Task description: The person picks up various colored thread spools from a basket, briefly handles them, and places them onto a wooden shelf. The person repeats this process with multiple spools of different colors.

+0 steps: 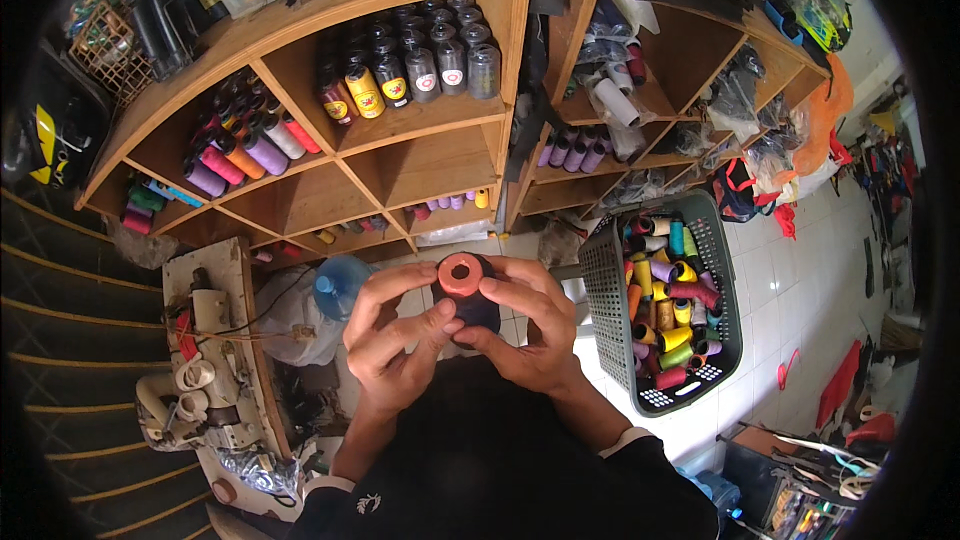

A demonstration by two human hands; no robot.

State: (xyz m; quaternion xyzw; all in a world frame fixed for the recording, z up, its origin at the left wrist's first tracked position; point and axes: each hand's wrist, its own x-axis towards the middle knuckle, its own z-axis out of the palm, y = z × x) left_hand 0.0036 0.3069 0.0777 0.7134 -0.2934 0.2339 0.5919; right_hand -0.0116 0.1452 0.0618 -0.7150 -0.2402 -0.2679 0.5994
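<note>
A wooden shelf unit is filling the upper part of the view, its compartments holding rows of thread spools: dark ones with pale caps in the top middle compartment, pink, purple and orange ones lying in the compartment to its left. To the right and lower down, a grey plastic basket is sitting on the white tiled floor, packed with mixed coloured spools. At the lower left, an old sewing machine part on a worn board is lying beside a blue water bottle. In the centre, both hands are holding one dark thread spool with an orange core in front of the body: the left hand is pinching its side with thumb and fingers, the right hand is closing its grip around the other side
</note>
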